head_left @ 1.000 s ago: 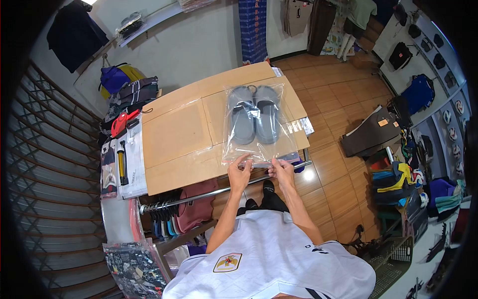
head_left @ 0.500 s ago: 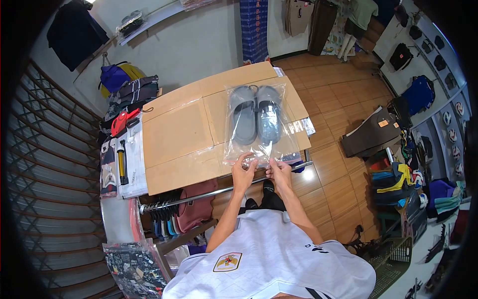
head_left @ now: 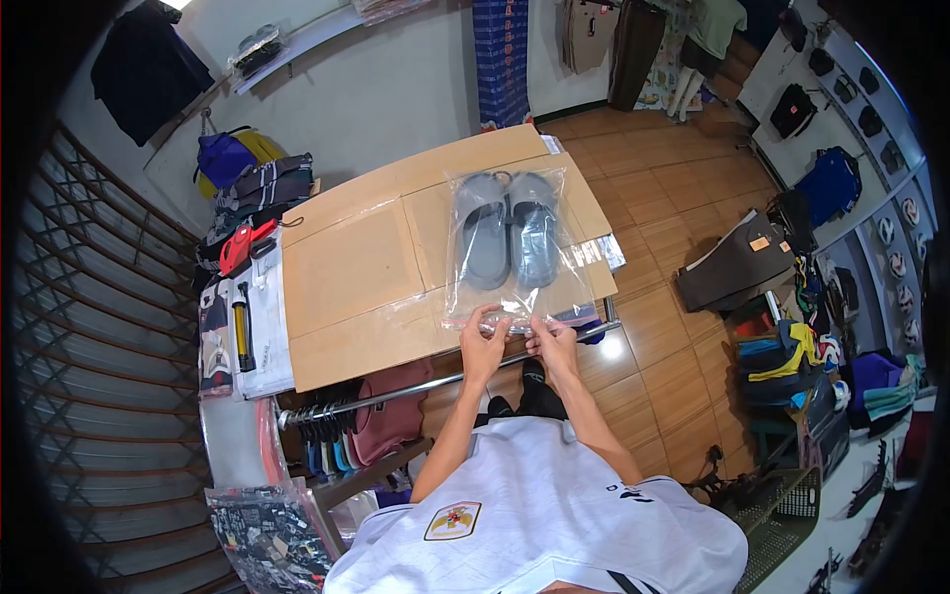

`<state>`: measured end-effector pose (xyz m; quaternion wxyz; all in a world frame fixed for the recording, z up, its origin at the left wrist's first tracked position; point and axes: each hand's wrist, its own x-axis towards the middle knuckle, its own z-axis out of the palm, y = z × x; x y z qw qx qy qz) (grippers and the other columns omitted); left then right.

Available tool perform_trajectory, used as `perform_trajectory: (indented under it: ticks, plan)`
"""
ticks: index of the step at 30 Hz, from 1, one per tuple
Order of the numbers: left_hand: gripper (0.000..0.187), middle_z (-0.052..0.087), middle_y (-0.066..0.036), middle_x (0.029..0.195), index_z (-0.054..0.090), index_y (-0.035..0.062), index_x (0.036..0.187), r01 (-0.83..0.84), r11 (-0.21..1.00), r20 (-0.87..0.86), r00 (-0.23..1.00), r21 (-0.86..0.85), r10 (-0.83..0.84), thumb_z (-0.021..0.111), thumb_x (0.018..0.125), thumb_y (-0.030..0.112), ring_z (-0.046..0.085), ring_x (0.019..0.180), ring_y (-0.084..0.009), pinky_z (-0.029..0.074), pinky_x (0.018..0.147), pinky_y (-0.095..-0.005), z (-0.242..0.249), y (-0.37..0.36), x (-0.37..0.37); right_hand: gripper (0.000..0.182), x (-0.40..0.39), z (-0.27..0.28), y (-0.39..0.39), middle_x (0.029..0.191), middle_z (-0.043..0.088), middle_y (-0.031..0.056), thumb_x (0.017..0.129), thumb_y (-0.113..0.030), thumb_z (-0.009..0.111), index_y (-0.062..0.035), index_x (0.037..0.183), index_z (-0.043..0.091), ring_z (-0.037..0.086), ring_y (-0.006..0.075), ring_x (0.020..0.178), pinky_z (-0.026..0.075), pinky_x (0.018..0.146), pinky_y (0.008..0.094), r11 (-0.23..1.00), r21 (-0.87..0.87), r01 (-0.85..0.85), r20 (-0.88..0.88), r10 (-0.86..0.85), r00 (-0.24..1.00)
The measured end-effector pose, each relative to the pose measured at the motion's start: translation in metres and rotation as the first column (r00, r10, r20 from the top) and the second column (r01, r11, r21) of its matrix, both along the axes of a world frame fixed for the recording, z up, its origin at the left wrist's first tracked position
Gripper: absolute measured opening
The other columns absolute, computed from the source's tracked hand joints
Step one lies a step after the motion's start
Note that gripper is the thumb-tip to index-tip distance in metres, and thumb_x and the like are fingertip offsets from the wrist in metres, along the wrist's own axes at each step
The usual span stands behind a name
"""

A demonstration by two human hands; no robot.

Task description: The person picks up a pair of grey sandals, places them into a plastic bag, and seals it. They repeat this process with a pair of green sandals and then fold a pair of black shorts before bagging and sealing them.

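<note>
A pair of grey slippers (head_left: pixel 510 233) lies side by side in a clear plastic bag (head_left: pixel 577 259) on a flattened cardboard sheet (head_left: pixel 356 267). The bag's near edge hangs at the table's front edge. My left hand (head_left: pixel 485 342) pinches that edge between thumb and fingers. Just right of it, my right hand (head_left: pixel 554 346) also pinches the edge, with a small gap between the hands.
A yellow pump (head_left: pixel 240 332) and a red item (head_left: pixel 236 249) lie left of the cardboard. Below the front edge runs a metal rail (head_left: pixel 435 380) with hanging clothes. Stacked clothes (head_left: pixel 782 356) stand at the right, beside a green basket (head_left: pixel 787 520).
Both hands keep their pinch on the bag's near edge, with barely any movement. The view has shifted very slightly.
</note>
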<state>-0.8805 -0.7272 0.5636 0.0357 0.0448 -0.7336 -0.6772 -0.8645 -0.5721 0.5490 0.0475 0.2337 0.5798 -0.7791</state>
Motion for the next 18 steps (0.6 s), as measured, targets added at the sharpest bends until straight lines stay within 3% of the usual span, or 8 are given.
perform_trajectory:
  ticks: [5, 9, 12, 16, 18]
  plan:
    - [0.03, 0.071, -0.007, 0.083, 0.062, 0.0014, 0.123, -0.029, 0.995, 0.008, 1.0, 0.1, 0.028, 0.074, 0.096, 0.009, 0.07, 0.07, -0.0118, 0.055, 0.061, -0.0254, -0.004, -0.012, 0.0, 0.034, 0.001, 0.002, 0.012, 0.084, 0.073, 0.0111, 0.098, -0.028, 0.076, 0.0046, 0.103, 0.07, 0.068, 0.0136, 0.062, 0.052, 0.052, 0.0257, 0.998, 0.02, 0.054, 0.02, -0.054, 0.998]
    - [0.033, 0.072, -0.011, 0.087, 0.057, 0.0004, 0.125, -0.111, 0.993, 0.024, 0.994, 0.047, 0.11, 0.074, 0.096, 0.006, 0.071, 0.074, -0.014, 0.059, 0.063, -0.026, -0.011, -0.052, -0.001, 0.028, 0.003, -0.012, 0.055, 0.078, 0.071, 0.0071, 0.099, -0.027, 0.075, 0.0001, 0.093, 0.07, 0.066, 0.0122, 0.06, 0.05, 0.052, 0.0248, 0.974, 0.04, 0.222, 0.05, -0.224, 0.973]
    - [0.03, 0.072, -0.011, 0.086, 0.055, -0.0007, 0.121, -0.175, 0.97, 0.03, 0.985, 0.169, 0.172, 0.072, 0.098, 0.006, 0.07, 0.074, -0.0134, 0.059, 0.062, -0.0252, -0.019, -0.072, 0.001, 0.028, 0.009, -0.004, 0.072, 0.074, 0.069, 0.0052, 0.1, -0.027, 0.073, -0.0032, 0.086, 0.069, 0.064, 0.0114, 0.059, 0.048, 0.051, 0.0242, 0.952, 0.006, 0.307, 0.021, -0.307, 0.952]
    - [0.024, 0.072, -0.01, 0.085, 0.055, -0.0012, 0.118, -0.172, 0.965, 0.059, 0.985, 0.195, 0.164, 0.069, 0.1, 0.006, 0.07, 0.072, -0.013, 0.059, 0.062, -0.0255, -0.021, -0.089, 0.003, 0.032, 0.01, 0.0, 0.079, 0.074, 0.071, 0.0053, 0.102, -0.03, 0.07, -0.007, 0.08, 0.068, 0.064, 0.0105, 0.06, 0.048, 0.051, 0.0241, 0.977, 0.06, 0.207, 0.019, -0.208, 0.978]
    - [0.022, 0.073, -0.011, 0.085, 0.056, -0.0024, 0.119, -0.138, 0.975, 0.072, 0.989, 0.175, 0.127, 0.067, 0.101, 0.006, 0.071, 0.072, -0.0141, 0.06, 0.062, -0.0262, -0.02, -0.097, -0.001, 0.03, 0.009, 0.004, 0.084, 0.077, 0.071, 0.0055, 0.101, -0.034, 0.071, -0.008, 0.086, 0.069, 0.065, 0.0105, 0.062, 0.05, 0.055, 0.0245, 0.99, 0.068, 0.123, 0.04, -0.126, 0.991]
